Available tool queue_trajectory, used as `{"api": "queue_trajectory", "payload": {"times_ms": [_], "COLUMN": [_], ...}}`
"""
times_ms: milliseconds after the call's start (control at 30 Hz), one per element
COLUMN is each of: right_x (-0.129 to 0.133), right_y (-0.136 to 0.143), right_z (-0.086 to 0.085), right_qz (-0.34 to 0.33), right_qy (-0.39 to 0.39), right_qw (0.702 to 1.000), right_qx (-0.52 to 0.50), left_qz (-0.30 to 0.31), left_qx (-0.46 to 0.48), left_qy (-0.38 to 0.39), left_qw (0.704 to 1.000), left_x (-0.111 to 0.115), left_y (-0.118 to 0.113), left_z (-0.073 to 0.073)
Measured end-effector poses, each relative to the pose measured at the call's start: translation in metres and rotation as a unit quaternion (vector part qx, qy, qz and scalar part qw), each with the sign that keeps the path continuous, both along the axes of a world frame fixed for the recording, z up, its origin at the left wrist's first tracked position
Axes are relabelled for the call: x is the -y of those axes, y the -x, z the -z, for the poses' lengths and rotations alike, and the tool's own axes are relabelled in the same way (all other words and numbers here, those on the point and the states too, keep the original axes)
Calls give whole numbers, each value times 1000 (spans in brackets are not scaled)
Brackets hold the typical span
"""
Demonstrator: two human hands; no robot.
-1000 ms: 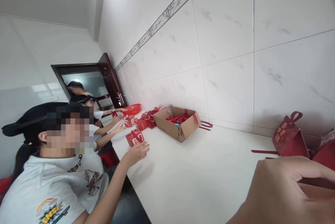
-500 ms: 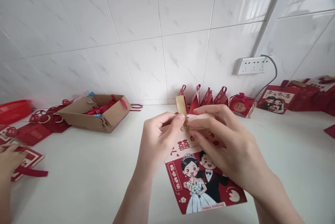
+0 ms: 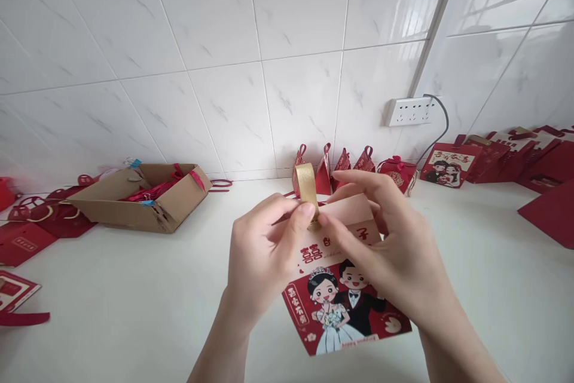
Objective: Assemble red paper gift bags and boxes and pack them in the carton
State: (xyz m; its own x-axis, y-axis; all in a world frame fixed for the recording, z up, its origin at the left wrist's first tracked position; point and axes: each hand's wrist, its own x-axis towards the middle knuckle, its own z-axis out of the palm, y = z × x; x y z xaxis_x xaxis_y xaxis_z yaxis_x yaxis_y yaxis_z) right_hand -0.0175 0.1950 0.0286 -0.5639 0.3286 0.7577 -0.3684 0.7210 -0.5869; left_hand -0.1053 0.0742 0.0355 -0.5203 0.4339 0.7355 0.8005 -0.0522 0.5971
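Observation:
Above the white counter I hold a red and cream wedding gift bag [image 3: 336,311] printed with a cartoon bride and groom. A gold ribbon [image 3: 305,183] stands up in a loop from its top edge. My left hand [image 3: 269,257] pinches the base of the ribbon between thumb and bent fingers. On the other side, my right hand [image 3: 385,245] has its thumb at the ribbon's base, its index finger raised and its other fingers behind the bag's top, gripping it. The ribbon's lower ends are hidden by my fingertips.
A cardboard box [image 3: 165,215] with red ribbons stands at the left, beside red bags [image 3: 27,242]. Small red pointed boxes [image 3: 323,177] line the tiled wall. More wedding bags [image 3: 448,168] stand at the right, below a power strip [image 3: 410,112].
The gold ribbon, a flat upright strip before, now bends over in a loop. My right thumb has come to its base. The view has swung right, and the other person's hand at left is gone.

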Motion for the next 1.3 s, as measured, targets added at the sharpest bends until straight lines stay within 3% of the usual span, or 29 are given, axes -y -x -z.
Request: {"api": "queue_trajectory", "payload": {"times_ms": [100, 200, 400, 600, 867, 1300], "right_x": [4, 7, 7, 7, 9, 7], "right_y": [-4, -7, -8, -11, -12, -15], "right_z": [-1, -2, -4, -5, -5, -7], "right_qz": [-52, -71, -97, -68, -115, -114], "right_qy": [65, 78, 100, 123, 160, 149], "right_qw": [996, 994, 990, 990, 980, 982], "right_qx": [16, 6, 19, -13, -5, 2], "left_qz": [7, 16, 24, 76, 55, 35], "left_qx": [-70, -77, -29, 158, 162, 151], "left_qy": [-29, -36, -35, 13, 1, 24], "left_qw": [997, 996, 999, 984, 985, 988], "left_x": [0, 0, 3, 5, 6, 6], "left_y": [1, 3, -2, -12, -21, -13], "left_z": [1, 2, 0, -11, -16, -10]}}
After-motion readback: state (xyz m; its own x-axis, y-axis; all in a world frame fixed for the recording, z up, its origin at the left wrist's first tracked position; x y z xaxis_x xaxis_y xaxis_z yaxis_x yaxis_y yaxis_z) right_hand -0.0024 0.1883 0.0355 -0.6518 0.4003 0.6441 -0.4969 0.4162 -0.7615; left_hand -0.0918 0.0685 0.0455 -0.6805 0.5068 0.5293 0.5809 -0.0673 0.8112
